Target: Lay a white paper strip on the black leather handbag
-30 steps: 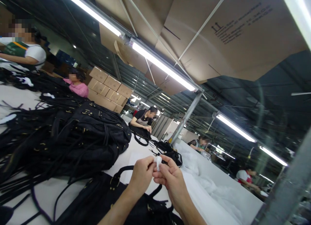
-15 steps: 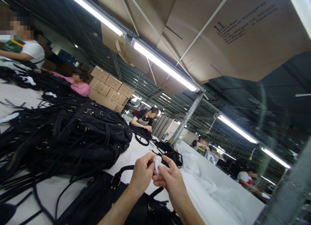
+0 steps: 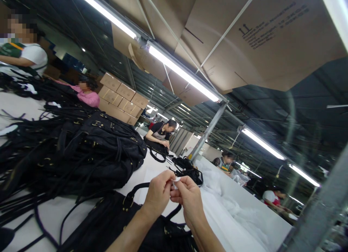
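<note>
Between my two hands is a small white piece, thin and soft-looking like paper or tissue; its exact kind I cannot make out. My left hand pinches its left side with thumb and forefinger. My right hand grips the other side, its fingers curled. Below my forearms lies a black bag with gold-coloured fittings, its handle arching up just left of my left hand. Part of the bag is hidden by my arms.
A big pile of black bags with loose straps covers the table's left side. Clear wrapping lies along the right edge by a low white panel. Co-workers stand around the table, one straight ahead. A metal post rises at right.
My fingers have drawn closer together, and less of the white piece shows between them. My right forefinger has bent in onto it. The view has shifted slightly.
</note>
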The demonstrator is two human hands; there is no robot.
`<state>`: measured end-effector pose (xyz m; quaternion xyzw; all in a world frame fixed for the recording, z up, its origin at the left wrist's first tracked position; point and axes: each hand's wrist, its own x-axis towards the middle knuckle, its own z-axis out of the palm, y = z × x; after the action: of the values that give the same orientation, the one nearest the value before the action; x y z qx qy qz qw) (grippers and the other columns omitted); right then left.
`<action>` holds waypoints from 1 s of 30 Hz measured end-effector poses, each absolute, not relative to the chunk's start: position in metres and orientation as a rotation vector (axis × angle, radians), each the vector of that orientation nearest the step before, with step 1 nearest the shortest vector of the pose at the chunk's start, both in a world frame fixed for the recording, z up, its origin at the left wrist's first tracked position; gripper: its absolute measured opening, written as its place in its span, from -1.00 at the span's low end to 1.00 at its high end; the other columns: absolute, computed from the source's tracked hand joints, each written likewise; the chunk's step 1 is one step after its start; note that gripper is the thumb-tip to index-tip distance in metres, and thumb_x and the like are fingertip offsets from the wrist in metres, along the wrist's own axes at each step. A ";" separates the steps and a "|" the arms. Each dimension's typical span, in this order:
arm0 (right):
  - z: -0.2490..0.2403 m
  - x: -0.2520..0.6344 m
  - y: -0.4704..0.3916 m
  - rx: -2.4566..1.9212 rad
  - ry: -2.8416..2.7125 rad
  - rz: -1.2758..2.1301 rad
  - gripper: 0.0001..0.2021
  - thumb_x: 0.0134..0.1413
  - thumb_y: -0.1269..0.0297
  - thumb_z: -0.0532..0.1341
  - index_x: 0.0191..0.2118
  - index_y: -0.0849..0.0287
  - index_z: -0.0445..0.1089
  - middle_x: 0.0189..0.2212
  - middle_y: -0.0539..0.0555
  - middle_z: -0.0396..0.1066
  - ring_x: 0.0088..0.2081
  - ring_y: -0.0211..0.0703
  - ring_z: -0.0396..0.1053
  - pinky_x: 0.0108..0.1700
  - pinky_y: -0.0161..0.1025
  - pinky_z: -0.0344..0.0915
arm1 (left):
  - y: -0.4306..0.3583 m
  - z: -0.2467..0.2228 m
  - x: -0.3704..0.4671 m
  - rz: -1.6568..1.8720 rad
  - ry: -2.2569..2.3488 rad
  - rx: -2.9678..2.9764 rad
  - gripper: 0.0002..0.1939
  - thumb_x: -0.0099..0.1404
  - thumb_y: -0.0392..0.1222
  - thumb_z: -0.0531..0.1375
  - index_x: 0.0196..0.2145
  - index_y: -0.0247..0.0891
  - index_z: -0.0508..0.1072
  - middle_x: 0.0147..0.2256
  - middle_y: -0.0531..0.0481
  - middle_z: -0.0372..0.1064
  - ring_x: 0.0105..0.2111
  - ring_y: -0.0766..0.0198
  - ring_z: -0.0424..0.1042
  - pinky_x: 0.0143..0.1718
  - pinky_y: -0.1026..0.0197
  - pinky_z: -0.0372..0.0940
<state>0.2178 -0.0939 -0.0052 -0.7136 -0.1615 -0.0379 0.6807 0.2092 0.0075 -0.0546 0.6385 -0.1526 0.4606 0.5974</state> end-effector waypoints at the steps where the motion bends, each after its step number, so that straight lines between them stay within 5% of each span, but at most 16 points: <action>1: -0.005 0.218 -0.094 -1.586 -0.359 -0.084 -0.38 -0.48 -0.14 0.49 -0.39 0.20 0.26 -0.61 -0.01 0.46 -0.64 -0.30 0.37 -0.63 -0.43 0.31 | 0.008 -0.055 0.209 1.095 -0.358 1.495 -0.80 0.21 -0.39 -0.02 -0.40 -0.21 0.36 -0.48 0.09 0.33 -0.46 0.31 0.33 -0.37 0.29 0.18; 11: 0.010 0.213 -0.109 -1.523 -0.398 0.221 -0.41 -0.37 0.17 0.53 -0.20 0.20 0.25 -0.51 0.05 0.52 -0.48 -0.24 0.49 -0.40 -0.38 0.44 | 0.011 -0.056 0.208 1.108 -0.411 1.519 -0.80 0.24 -0.37 -0.03 -0.40 -0.20 0.35 -0.47 0.07 0.36 -0.45 0.30 0.34 -0.38 0.29 0.18; 21: 0.025 0.218 -0.109 -1.727 -0.445 0.273 -0.56 -0.15 -0.03 0.37 -0.28 0.21 0.31 -0.46 0.08 0.50 -0.47 -0.19 0.49 -0.43 -0.33 0.39 | 0.013 -0.057 0.208 1.099 -0.419 1.540 -0.81 0.26 -0.37 -0.04 -0.40 -0.19 0.32 -0.46 0.06 0.36 -0.45 0.28 0.35 -0.36 0.27 0.18; 25: 0.033 0.226 -0.113 -2.038 -0.759 -0.022 -0.69 -0.10 0.01 0.32 -0.47 0.17 0.36 -0.61 -0.07 0.32 -0.60 -0.32 0.22 -0.56 -0.38 0.13 | 0.012 -0.058 0.209 1.126 -0.397 1.603 -0.82 0.26 -0.38 -0.03 -0.37 -0.19 0.31 -0.47 0.08 0.32 -0.46 0.28 0.33 -0.38 0.27 0.15; 30: 0.042 0.244 -0.108 -1.962 -0.814 -0.545 -0.78 -0.14 0.14 0.32 -0.60 0.13 0.36 -0.58 -0.05 0.27 -0.45 -0.22 0.21 -0.38 -0.29 0.20 | 0.014 -0.061 0.212 1.090 -0.446 1.751 -0.76 0.24 -0.41 -0.06 -0.37 -0.20 0.36 -0.44 0.04 0.38 -0.43 0.26 0.35 -0.36 0.26 0.17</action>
<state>0.2440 -0.1078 0.0421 -0.7959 -0.3303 -0.2209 0.4568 0.2125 0.0139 -0.0610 0.7218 -0.1837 0.4494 0.4932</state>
